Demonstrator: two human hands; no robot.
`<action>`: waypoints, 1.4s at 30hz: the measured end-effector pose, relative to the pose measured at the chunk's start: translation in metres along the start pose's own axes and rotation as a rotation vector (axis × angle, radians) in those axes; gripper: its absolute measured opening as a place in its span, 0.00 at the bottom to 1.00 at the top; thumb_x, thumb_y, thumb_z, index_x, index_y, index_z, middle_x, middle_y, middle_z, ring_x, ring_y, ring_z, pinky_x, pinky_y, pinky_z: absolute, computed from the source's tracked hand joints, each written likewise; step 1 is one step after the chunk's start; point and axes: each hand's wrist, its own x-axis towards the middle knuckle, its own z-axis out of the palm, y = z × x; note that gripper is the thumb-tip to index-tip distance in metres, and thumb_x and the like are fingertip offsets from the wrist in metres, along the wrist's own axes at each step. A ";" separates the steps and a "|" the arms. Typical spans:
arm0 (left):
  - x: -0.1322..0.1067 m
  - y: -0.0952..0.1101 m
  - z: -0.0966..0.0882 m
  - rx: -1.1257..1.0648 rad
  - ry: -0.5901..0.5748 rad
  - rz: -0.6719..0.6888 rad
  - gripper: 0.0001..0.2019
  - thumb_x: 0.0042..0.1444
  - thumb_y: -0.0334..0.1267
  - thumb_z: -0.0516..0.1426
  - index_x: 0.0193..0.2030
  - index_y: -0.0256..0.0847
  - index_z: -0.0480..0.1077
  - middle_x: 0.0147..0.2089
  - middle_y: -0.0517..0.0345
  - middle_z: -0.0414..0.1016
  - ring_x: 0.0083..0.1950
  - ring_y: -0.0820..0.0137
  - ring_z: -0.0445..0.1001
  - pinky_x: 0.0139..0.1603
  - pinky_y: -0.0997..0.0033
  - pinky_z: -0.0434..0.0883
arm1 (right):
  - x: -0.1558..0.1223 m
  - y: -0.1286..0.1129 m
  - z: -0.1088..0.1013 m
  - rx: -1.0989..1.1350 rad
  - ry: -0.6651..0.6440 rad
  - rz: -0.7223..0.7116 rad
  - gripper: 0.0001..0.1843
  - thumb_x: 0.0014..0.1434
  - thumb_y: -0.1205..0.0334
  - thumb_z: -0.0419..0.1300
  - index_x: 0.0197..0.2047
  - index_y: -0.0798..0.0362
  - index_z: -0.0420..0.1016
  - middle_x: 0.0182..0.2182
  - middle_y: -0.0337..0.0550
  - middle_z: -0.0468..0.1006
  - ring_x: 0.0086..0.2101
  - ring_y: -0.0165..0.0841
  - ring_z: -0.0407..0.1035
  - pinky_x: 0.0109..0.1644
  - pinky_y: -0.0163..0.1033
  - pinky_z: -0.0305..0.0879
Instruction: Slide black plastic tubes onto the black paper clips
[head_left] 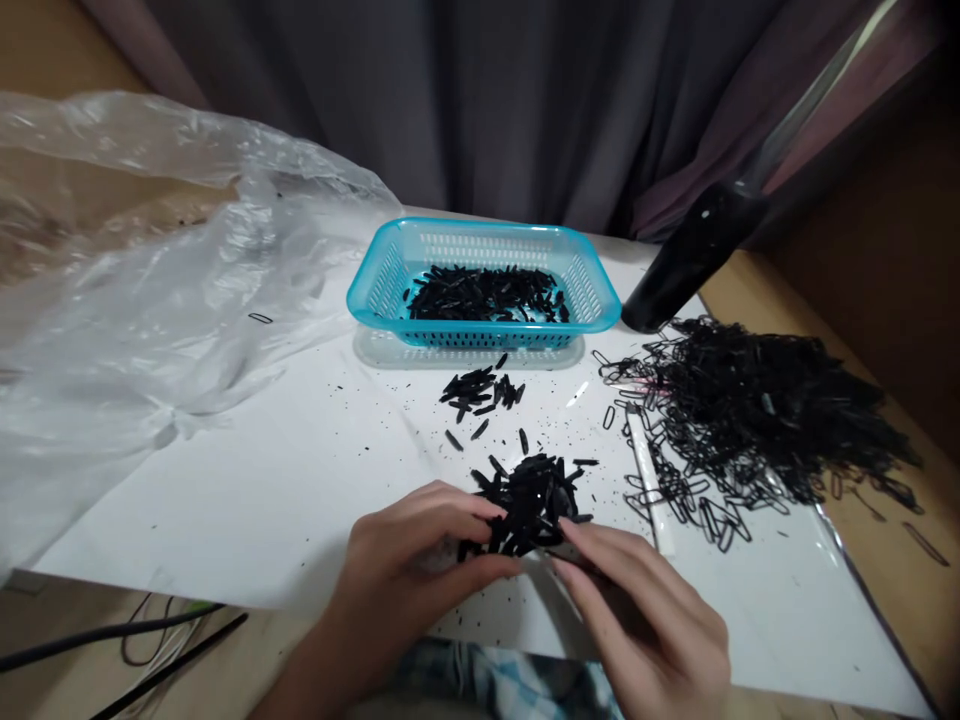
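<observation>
A loose heap of small, narrow black pieces (536, 495) lies on the white sheet between my hands. At its left edge is my left hand (420, 560), fingers curved and thumb apart from the forefinger, touching the pieces. My right hand (645, 610) reaches in from the right with thumb and fingers close together. Something thin and dark shows between them, mostly hidden by the fingers. A smaller cluster of the same black pieces (472, 390) lies farther back. Behind it, a blue perforated plastic basket (484, 328) holds many more.
To the right is a big tangle of thin black wire-like loops (772, 410), with a white strip (649, 480) by it. A black cylinder (686, 255) leans at the back right. Clear plastic sheeting (187, 260) covers the left; cables (172, 640) lie at front left.
</observation>
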 end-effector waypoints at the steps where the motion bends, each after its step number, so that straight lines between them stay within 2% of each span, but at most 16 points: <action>1: -0.001 -0.001 -0.001 -0.007 -0.009 0.010 0.06 0.53 0.32 0.70 0.35 0.41 0.77 0.39 0.58 0.85 0.38 0.71 0.83 0.40 0.78 0.79 | 0.001 -0.001 0.000 0.003 -0.003 -0.009 0.12 0.63 0.73 0.62 0.48 0.51 0.79 0.38 0.42 0.83 0.37 0.32 0.79 0.40 0.33 0.78; 10: -0.001 -0.004 0.000 0.006 0.001 0.104 0.06 0.55 0.33 0.69 0.35 0.39 0.76 0.39 0.55 0.84 0.39 0.70 0.81 0.41 0.76 0.80 | 0.006 -0.001 -0.005 -0.010 -0.108 -0.127 0.09 0.66 0.72 0.60 0.47 0.54 0.78 0.39 0.42 0.85 0.36 0.31 0.79 0.38 0.34 0.78; 21: -0.002 -0.005 0.002 0.051 0.000 0.125 0.06 0.56 0.33 0.68 0.32 0.38 0.76 0.35 0.56 0.81 0.36 0.71 0.79 0.38 0.75 0.79 | 0.006 0.001 -0.005 0.033 -0.170 -0.171 0.11 0.66 0.75 0.58 0.48 0.58 0.79 0.40 0.47 0.85 0.35 0.32 0.77 0.36 0.38 0.76; 26: 0.000 -0.003 0.003 0.062 0.009 0.118 0.07 0.57 0.35 0.67 0.30 0.38 0.76 0.33 0.57 0.80 0.34 0.71 0.79 0.35 0.75 0.79 | 0.002 0.004 -0.006 0.052 -0.191 -0.170 0.14 0.63 0.78 0.59 0.49 0.58 0.78 0.41 0.48 0.84 0.36 0.33 0.76 0.35 0.39 0.75; 33: -0.002 -0.003 0.004 0.119 0.006 0.130 0.07 0.60 0.36 0.66 0.32 0.39 0.76 0.33 0.57 0.79 0.34 0.70 0.78 0.35 0.74 0.78 | -0.004 0.009 -0.008 0.003 -0.252 -0.151 0.21 0.63 0.79 0.58 0.55 0.54 0.77 0.45 0.47 0.83 0.38 0.36 0.77 0.36 0.40 0.74; 42: -0.005 -0.005 0.003 0.123 -0.033 0.133 0.04 0.60 0.34 0.65 0.34 0.40 0.76 0.36 0.57 0.79 0.37 0.69 0.77 0.39 0.72 0.78 | -0.002 0.008 -0.006 0.034 -0.283 -0.123 0.19 0.64 0.79 0.57 0.55 0.55 0.76 0.44 0.48 0.83 0.38 0.35 0.76 0.37 0.40 0.72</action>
